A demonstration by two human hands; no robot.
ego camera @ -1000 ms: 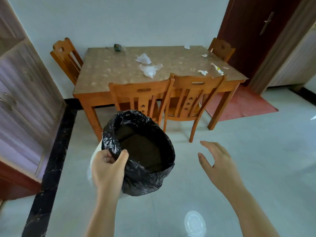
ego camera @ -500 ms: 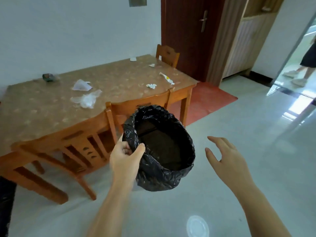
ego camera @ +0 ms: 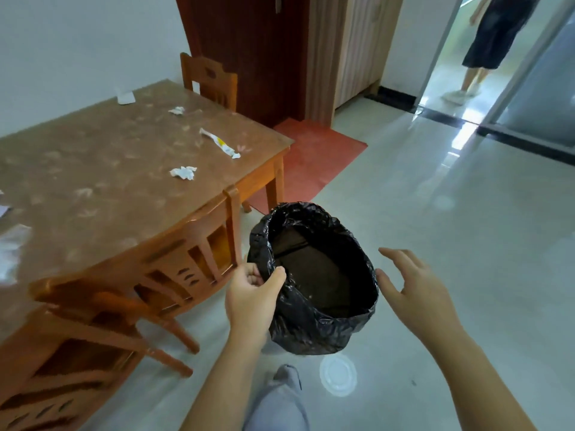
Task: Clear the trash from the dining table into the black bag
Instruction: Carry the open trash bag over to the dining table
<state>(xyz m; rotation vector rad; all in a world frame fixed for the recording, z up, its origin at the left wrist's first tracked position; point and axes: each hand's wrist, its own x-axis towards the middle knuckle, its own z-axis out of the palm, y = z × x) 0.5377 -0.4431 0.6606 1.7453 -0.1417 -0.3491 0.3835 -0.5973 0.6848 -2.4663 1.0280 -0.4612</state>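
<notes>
Nearest, at the bottom edge: a grey-trousered knee (ego camera: 281,396) and two bare forearms reaching forward. Left hand (ego camera: 252,298) closed on the near-left rim of the black bag (ego camera: 314,325), thumb over the lip, fingers (ego camera: 253,276) curled under it, bag held up above the pale floor (ego camera: 435,244). Right hand (ego camera: 417,293) just beside the bag's right rim, palm turned inward, fingers (ego camera: 396,255) spread and slightly bent, holding nothing, not clearly touching the plastic. Bag mouth wide and round, dark inside, nothing clearly seen in it. Below the bag, on the floor, a round glare spot (ego camera: 337,376).

To the left, two wooden chairs (ego camera: 174,272) pushed against the worktop (ego camera: 102,169). On the worktop, going away: a blurred white scrap at the left edge (ego camera: 11,244), a crumpled white tissue (ego camera: 183,172), a long twisted wrapper with a yellow patch (ego camera: 219,143) near the far-right corner, a smaller crumpled piece (ego camera: 176,111), a flat white slip (ego camera: 125,97) by the wall. No legible writing on any of it.

Beyond: a third chair (ego camera: 208,79) at the worktop's end, a red mat (ego camera: 314,157), a dark door (ego camera: 249,51), and a second person (ego camera: 488,42) standing in a doorway at top right.

Against half a second ago: view swung further right, worktop's right corner now closer, right hand drawn nearer the bag, left grip unchanged.
</notes>
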